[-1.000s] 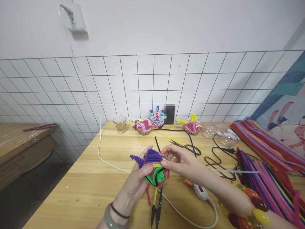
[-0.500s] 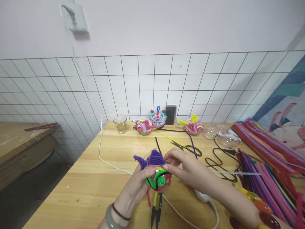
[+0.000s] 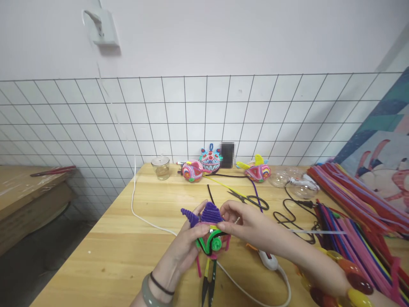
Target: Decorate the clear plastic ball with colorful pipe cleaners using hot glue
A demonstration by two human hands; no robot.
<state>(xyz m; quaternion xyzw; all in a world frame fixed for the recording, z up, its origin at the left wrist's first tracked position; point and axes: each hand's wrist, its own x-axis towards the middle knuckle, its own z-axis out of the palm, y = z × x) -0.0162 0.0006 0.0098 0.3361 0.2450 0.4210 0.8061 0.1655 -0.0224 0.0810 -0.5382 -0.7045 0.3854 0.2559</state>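
Observation:
My left hand (image 3: 183, 251) grips a small pipe-cleaner figure (image 3: 209, 232) from below and behind, thumb across its front. The figure has a purple ribbed top with a purple horn at the left, green and black coils around a green eye, and pink strands hanging down. My right hand (image 3: 244, 221) pinches the figure's upper right side with fingers closed on it. Both hands hold it just above the wooden table (image 3: 128, 251).
Black snips (image 3: 207, 288) lie under the figure. A white cord with a switch (image 3: 266, 260) runs across the table. Scissors (image 3: 251, 197), black cable (image 3: 295, 219), several finished figures (image 3: 211, 162), a glass jar (image 3: 160, 167), and heaps of pipe cleaners (image 3: 358, 213) at right.
Both hands with the figure have shifted slightly down and toward me; the grip stays the same. The view has tilted a little.

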